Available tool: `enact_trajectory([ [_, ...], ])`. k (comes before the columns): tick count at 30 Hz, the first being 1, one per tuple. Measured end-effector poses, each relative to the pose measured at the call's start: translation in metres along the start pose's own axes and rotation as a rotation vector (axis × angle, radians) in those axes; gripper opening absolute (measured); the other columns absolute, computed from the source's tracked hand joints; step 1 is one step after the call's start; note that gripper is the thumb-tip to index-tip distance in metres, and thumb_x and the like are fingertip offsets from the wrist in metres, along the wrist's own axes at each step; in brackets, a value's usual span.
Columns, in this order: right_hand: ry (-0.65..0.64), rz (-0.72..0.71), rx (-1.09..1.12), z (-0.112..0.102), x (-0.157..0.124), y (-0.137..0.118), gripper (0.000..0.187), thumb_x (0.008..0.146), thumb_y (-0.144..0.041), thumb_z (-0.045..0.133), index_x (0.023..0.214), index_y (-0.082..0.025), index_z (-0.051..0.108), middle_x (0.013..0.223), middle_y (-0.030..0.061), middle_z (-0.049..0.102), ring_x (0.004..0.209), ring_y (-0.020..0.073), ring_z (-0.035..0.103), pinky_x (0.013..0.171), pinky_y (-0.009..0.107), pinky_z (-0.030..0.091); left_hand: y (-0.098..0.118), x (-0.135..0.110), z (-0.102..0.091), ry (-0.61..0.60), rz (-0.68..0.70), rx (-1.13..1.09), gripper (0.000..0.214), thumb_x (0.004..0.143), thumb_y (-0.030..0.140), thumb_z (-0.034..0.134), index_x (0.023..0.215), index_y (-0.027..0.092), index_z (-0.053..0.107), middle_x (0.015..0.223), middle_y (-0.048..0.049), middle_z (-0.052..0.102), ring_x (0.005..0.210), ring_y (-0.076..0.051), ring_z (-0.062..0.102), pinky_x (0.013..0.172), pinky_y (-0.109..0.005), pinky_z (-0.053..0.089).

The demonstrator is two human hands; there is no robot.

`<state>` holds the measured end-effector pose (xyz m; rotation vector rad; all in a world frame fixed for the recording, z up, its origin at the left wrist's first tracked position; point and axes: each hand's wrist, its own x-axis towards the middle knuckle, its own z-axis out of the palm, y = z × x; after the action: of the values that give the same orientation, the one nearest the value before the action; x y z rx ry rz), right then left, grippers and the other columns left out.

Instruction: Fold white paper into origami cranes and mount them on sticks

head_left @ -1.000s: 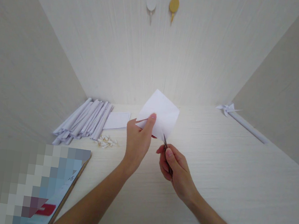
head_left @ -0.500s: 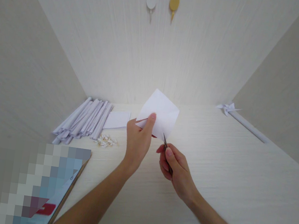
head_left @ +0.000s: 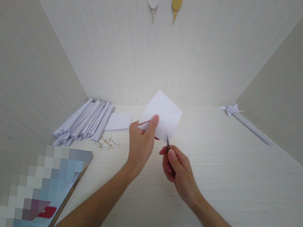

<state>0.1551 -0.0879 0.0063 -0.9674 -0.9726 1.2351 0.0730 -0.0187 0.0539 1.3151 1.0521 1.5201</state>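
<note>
A white square of paper (head_left: 166,110) is held up in my left hand (head_left: 141,144), thumb pressed on its front and fingers behind it. One slit runs in from its left corner, near the thumb. My right hand (head_left: 179,170) is closed round a small pair of dark scissors (head_left: 168,143). Their blade lies over the paper's lower corner, pointing up and left. Most of the scissor handles are hidden in my fingers.
Rolled paper tubes (head_left: 88,121) lie at the left, beside flat paper sheets (head_left: 118,121) and cotton swabs (head_left: 108,143). A partly blurred screen (head_left: 53,190) stands front left. A paper pinwheel (head_left: 232,110) on a tube (head_left: 252,129) rests along the right wall. Two hooks (head_left: 177,2) hang on the back wall.
Both hands, with the paper and scissors, have shifted very slightly to the right in view. The grip and the blade's place on the paper look the same.
</note>
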Motion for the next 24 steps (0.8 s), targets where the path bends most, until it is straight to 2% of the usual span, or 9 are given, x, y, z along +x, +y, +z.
enact_trajectory([
  [24, 0.013, -0.001, -0.013, 0.0, -0.0007, -0.0015, 0.028, 0.082, -0.043, 0.045, 0.073, -0.017, 0.047, 0.047, -0.0096, 0.026, 0.039, 0.0034, 0.019, 0.033, 0.016, 0.014, -0.0015, 0.0001, -0.0004, -0.011, 0.006, -0.003, 0.031, 0.068, 0.041, 0.059, 0.054, 0.014, 0.057, 0.043, 0.0022, 0.048, 0.041, -0.009, 0.044, 0.037, -0.019, 0.035],
])
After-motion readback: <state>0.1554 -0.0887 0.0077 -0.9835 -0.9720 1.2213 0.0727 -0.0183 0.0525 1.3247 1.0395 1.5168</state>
